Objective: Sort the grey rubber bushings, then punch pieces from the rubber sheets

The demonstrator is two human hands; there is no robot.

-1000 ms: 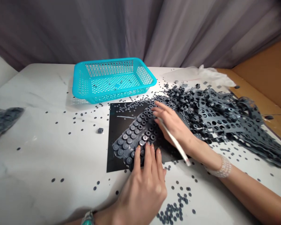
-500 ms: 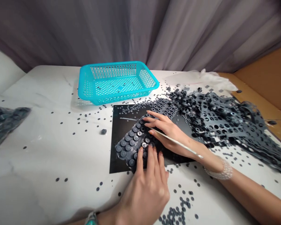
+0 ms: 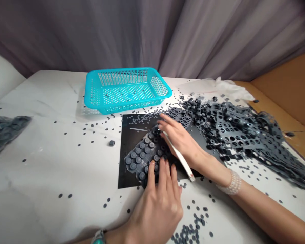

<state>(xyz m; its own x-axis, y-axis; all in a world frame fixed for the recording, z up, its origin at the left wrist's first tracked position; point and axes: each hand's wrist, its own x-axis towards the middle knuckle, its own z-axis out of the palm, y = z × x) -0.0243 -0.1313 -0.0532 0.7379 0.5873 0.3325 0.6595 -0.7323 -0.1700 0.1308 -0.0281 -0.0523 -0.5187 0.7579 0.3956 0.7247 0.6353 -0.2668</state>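
A dark grey rubber sheet (image 3: 139, 159) with rows of round raised caps lies at a slant on a black mat (image 3: 125, 127). My left hand (image 3: 161, 205) rests on its near edge, fingers stretched out and pressing down. Above the sheet's far part, my right hand (image 3: 181, 144) grips a slim white stick-like tool (image 3: 181, 161) between thumb and fingers. The tool's front tip is hidden by the fingers; its back end points toward me. Part of the sheet disappears beneath both hands.
A turquoise basket (image 3: 128, 108) stands behind the mat, with a few dark bits inside. Perforated rubber scrap (image 3: 239, 128) is heaped at right, beside white plastic film (image 3: 231, 89). A clear bag (image 3: 5, 132) of dark parts lies left. Small discs (image 3: 190, 232) and one loose cap (image 3: 112, 143) dot the table.
My right hand has shifted slightly, and the white tool has swung steeper, its back end dropping toward me off my wrist. My left hand stays on the sheet.
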